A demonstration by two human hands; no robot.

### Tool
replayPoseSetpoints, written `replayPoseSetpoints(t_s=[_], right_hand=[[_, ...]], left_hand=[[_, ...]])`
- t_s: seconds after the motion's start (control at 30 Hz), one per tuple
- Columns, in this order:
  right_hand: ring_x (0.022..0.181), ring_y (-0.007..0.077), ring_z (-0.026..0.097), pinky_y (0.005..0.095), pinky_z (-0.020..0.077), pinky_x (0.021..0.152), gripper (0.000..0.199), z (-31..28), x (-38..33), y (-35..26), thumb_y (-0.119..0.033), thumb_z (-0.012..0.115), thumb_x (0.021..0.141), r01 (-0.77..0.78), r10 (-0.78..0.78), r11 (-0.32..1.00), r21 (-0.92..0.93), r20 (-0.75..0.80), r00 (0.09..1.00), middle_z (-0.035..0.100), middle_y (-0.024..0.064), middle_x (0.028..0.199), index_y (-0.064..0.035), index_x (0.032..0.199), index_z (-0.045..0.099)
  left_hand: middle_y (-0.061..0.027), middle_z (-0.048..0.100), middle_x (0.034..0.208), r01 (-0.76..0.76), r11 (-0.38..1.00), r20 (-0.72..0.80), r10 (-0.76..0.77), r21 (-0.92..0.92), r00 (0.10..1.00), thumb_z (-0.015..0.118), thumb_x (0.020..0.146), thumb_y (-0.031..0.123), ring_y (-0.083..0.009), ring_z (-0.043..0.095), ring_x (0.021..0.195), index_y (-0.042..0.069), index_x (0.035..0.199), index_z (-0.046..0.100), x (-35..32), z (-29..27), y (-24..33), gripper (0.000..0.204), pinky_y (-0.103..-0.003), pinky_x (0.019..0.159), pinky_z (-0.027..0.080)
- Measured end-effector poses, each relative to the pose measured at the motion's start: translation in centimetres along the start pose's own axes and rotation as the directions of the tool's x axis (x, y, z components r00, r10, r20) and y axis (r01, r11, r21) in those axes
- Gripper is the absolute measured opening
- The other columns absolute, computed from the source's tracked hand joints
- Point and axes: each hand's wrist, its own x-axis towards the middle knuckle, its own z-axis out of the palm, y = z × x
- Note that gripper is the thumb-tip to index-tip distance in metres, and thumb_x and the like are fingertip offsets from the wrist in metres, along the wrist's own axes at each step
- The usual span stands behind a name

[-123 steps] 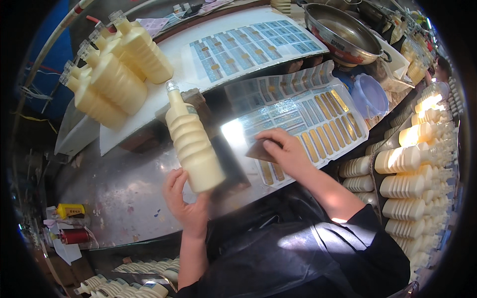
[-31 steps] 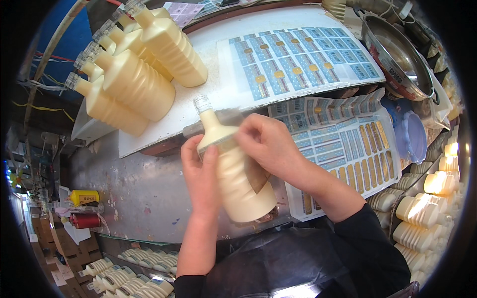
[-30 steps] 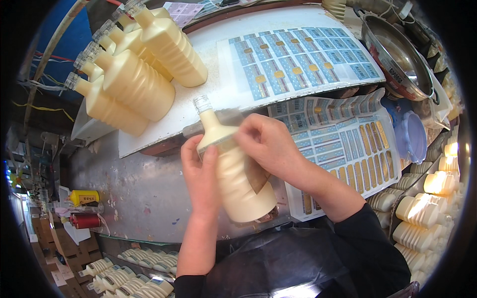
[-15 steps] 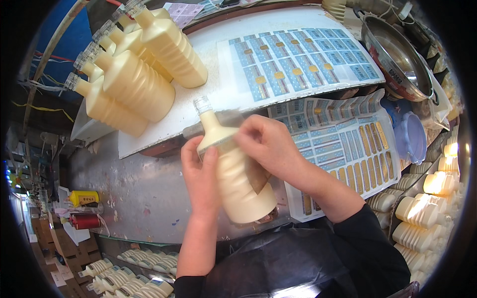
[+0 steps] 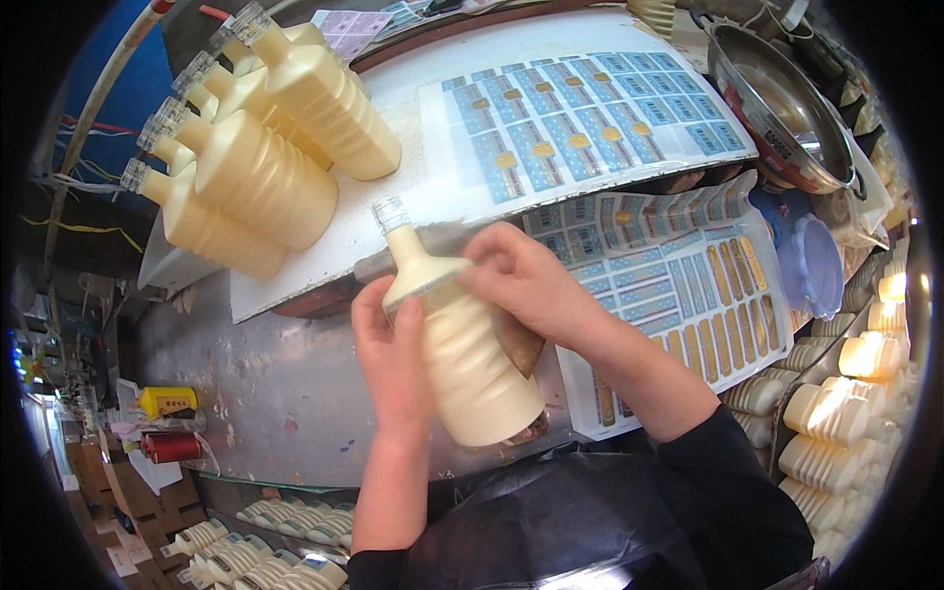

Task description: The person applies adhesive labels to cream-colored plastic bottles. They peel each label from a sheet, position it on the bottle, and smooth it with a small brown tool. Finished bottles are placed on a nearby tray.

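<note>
The bottle (image 5: 462, 354) is in the middle, tilted, its bottom close to the person's body and its neck pointing away, above the metal table (image 5: 246, 413). The left hand (image 5: 388, 354) is closed around its left side, with the thumb on the shoulder. The right hand (image 5: 526, 280) pinches a thin label band at the shoulder with its fingertips, and the palm covers the right side of the bottle.

I think the band can go on crooked or with a wrinkle if the bottle turns in the left hand while the right one presses. The ribbed, smooth body can also slip, because only one hand really holds it.

On the right of the hands lies a label sheet (image 5: 678, 295), partly used, touching the right forearm; a sleeve can drag it or lift a label. Behind it there is a lidded blue tub (image 5: 816, 265) and a metal pan (image 5: 777, 98). Farther, on a white board (image 5: 413, 98), lies a second, full sheet (image 5: 580, 118), and at its left a pile of bottles (image 5: 256, 157) lying on their sides. They are near the raised neck, so a wide movement can knock them. More bottles (image 5: 846, 413) stand in rows at the right edge.
</note>
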Motion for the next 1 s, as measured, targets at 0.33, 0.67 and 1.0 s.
replayPoseSetpoints(t_s=[0.33, 0.67, 1.0], right_hand=[[0.081, 0.0057, 0.06, 0.0217, 0.0477, 0.068, 0.024, 0.0, 0.7, 1.1, -0.021, 0.069, 0.099, 0.0, -0.004, 0.985, 0.174, 0.027, 1.0, 0.065, 0.0013, 0.09, -0.006, 0.115, 0.058], [0.077, 0.0107, 0.062, 0.0277, 0.0497, 0.067, 0.031, 0.3, 0.3, 0.0, -0.024, 0.075, 0.094, 0.003, -0.004, 1.0, -0.021, -0.019, 1.0, 0.066, 0.0057, 0.084, -0.0031, 0.11, 0.058], [0.079, 0.0095, 0.062, 0.0263, 0.0492, 0.068, 0.029, 0.2, 0.2, -0.1, -0.022, 0.073, 0.096, -0.011, 0.01, 1.0, -0.029, -0.013, 1.0, 0.066, 0.0045, 0.087, -0.0033, 0.112, 0.058]], left_hand=[[-0.0112, 0.056, 0.126, -0.003, 1.0, 0.008, 0.003, 0.002, 1.0, 0.061, 0.102, 0.011, -0.0161, 0.056, 0.112, 0.002, 0.135, 0.048, 0.0, -0.2, -0.1, 0.036, -0.032, 0.099, 0.048], [-0.0107, 0.058, 0.123, -0.007, 1.0, 0.009, 0.007, -0.013, 1.0, 0.062, 0.102, 0.01, -0.0157, 0.058, 0.109, 0.002, 0.134, 0.049, 0.2, -0.3, -0.4, 0.035, -0.032, 0.095, 0.051], [-0.0095, 0.061, 0.118, -0.044, 0.999, -0.008, 0.044, -0.003, 0.999, 0.06, 0.103, 0.011, -0.015, 0.061, 0.104, 0.004, 0.132, 0.052, 0.2, -0.2, -0.6, 0.031, -0.031, 0.092, 0.054]])
